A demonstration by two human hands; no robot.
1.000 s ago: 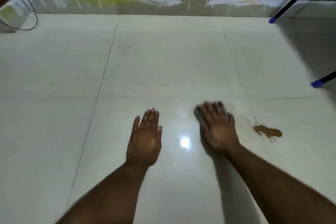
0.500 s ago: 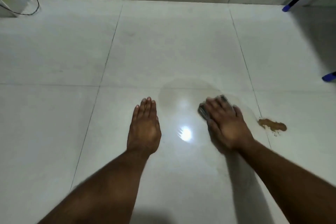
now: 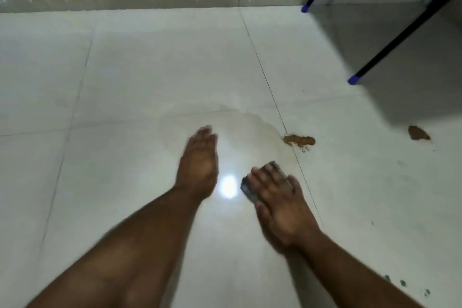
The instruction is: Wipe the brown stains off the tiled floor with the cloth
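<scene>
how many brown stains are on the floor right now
2. One brown stain lies just right of the grout line, ahead of the right hand. The other sits far right, at the shadow's edge. More may lie outside the view.

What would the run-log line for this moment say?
right hand flat on cloth | left hand on floor | two brown stains unwiped

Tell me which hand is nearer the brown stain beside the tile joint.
Right. The right hand, pressing the cloth, lies just below-left of the stain; the left hand rests farther left.
</scene>
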